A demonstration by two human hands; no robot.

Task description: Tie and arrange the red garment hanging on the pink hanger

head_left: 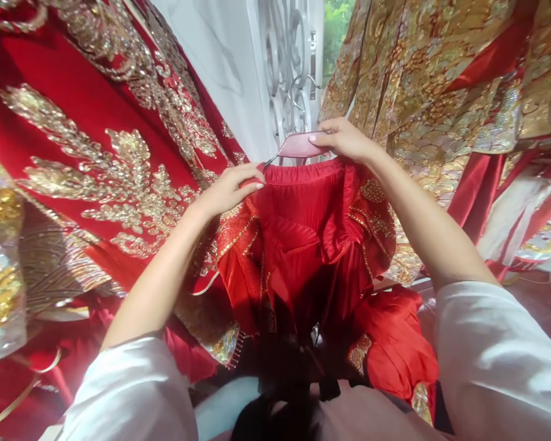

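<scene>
A red satin garment with a gathered waistband (303, 176) hangs in front of me, its folds dropping into shadow below. My left hand (234, 188) is closed on the waistband's left end, with thumb and fingers pinching the cloth beside a thin dark piece of the hanger. My right hand (346, 138) grips a pale pink, see-through band (296, 146) just above the waistband's right side. A thin metal hanger hook (297, 92) rises behind the band. Gold-trimmed red panels (239, 233) hang at the garment's sides.
Red cloth with gold sequin leaves (128, 159) fills the left side. Gold patterned garments (431, 92) hang at the right. Behind stand a white wall (215, 55) and an ornate metal grille (282, 55). Bunched red fabric (399, 349) lies low at the right.
</scene>
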